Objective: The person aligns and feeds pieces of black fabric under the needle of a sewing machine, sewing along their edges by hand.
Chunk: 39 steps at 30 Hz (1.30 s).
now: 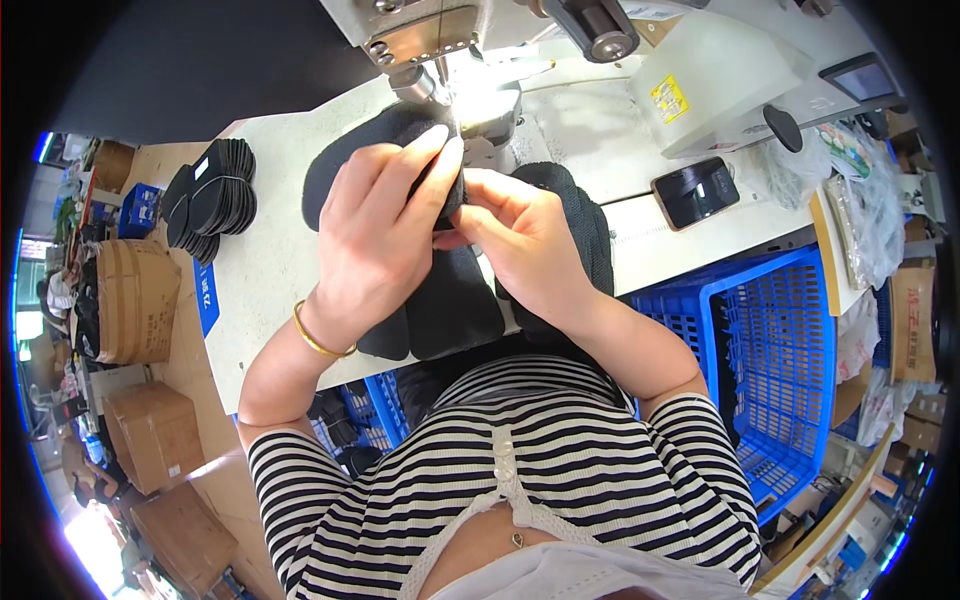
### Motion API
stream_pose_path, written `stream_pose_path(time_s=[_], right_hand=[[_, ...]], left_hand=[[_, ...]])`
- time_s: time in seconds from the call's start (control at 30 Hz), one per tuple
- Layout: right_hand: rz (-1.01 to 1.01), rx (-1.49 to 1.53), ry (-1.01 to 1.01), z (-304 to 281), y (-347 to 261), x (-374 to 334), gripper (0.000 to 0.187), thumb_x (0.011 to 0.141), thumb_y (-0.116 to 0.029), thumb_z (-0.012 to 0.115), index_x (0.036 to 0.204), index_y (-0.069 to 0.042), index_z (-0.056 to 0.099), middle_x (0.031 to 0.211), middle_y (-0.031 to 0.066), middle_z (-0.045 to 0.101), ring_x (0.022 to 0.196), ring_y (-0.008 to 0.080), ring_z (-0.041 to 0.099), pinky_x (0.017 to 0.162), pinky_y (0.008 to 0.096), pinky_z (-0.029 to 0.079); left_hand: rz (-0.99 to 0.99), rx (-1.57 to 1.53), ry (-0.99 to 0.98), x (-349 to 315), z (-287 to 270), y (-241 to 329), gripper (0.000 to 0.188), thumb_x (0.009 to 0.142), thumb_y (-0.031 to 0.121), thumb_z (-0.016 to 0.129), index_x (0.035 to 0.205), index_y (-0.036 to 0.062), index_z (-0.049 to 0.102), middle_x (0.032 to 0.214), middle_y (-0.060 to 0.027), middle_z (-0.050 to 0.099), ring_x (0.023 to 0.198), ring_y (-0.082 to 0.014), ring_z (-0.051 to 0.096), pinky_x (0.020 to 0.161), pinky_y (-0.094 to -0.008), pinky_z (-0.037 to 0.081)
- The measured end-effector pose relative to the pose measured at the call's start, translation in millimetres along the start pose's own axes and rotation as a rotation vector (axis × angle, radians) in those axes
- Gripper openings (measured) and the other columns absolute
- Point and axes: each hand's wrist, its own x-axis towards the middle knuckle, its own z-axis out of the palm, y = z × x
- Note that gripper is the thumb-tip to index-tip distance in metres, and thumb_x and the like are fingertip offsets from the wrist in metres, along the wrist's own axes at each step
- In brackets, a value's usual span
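Just below the needle area of a sewing machine (430, 85), my two hands meet at a black fabric piece (395, 122) shaped like a shoe part. My left hand (375, 235) lies over it with fingers pressed on its edge near the bright lamp. My right hand (525, 240) pinches the same piece's right edge between thumb and fingers. Below my hands, a black padded piece (455, 305) rests at the table's near edge. Beside my right hand lies a stack of black textured pieces (590, 235). The exact spot under my fingertips is hidden.
Bundled black sole-shaped pieces (220, 190) sit on the white table (265, 290) at left. A phone (696, 193) lies at right, near plastic bags (850, 190). A blue crate (775, 360) stands below the right table edge. Cardboard boxes (135, 300) are on the left.
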Motion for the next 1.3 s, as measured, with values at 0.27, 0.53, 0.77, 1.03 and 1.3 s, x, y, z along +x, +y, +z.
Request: stream_pose_path(time_s=[0.27,0.53,0.77,1.03,1.3], right_hand=[[0.031,-0.236,-0.076,-14,-14,-17,0.021,0.101,-0.009,0.05,0.103,0.006,0.064,0.089,0.013,0.072,0.081,0.0181,0.072,0.073,0.0275,0.058],[-0.039,-0.341,0.005,-14,-13,-14,0.019,0.095,-0.01,0.056,0.087,0.005,0.066,0.073,0.0068,0.069,0.066,0.0095,0.067,0.059,0.0219,0.053],[0.032,-0.245,0.064,-10,-23,-9,0.019,0.093,-0.009,0.055,0.084,0.003,0.066,0.068,0.0058,0.067,0.053,0.0059,0.057,0.049,0.0209,0.045],[-0.049,-0.235,0.035,-14,-14,16,0.022,0.093,-0.012,0.053,0.081,0.002,0.066,0.064,0.0049,0.067,0.049,0.0055,0.056,0.045,0.0203,0.041],[-0.041,-0.206,0.063,-13,-13,33,0.021,0.094,-0.012,0.055,0.082,0.0,0.067,0.065,0.0057,0.068,0.049,0.0063,0.057,0.044,0.0209,0.04]], left_hand=[[0.171,-0.12,0.178,-23,1,-2,0.031,0.059,-0.002,0.071,0.09,-0.006,0.072,0.089,-0.0119,0.066,0.079,-0.0256,0.065,0.066,-0.0323,0.056],[0.331,-0.009,0.096,-19,2,4,0.03,0.065,-0.003,0.071,0.093,-0.0116,0.07,0.095,-0.0164,0.068,0.083,-0.0279,0.067,0.067,-0.0344,0.058],[0.153,0.061,0.176,-20,11,5,0.039,0.061,0.002,0.072,0.099,-0.0025,0.072,0.1,-0.0118,0.066,0.088,-0.0254,0.065,0.073,-0.0334,0.057],[0.154,0.076,0.234,-13,24,-15,0.039,0.057,0.0,0.07,0.096,-0.0038,0.073,0.098,-0.0105,0.067,0.091,-0.0254,0.066,0.073,-0.034,0.057],[0.19,0.082,0.247,-2,28,-34,0.037,0.055,0.001,0.068,0.092,-0.0036,0.071,0.097,-0.0103,0.068,0.09,-0.0248,0.067,0.074,-0.0336,0.057]])
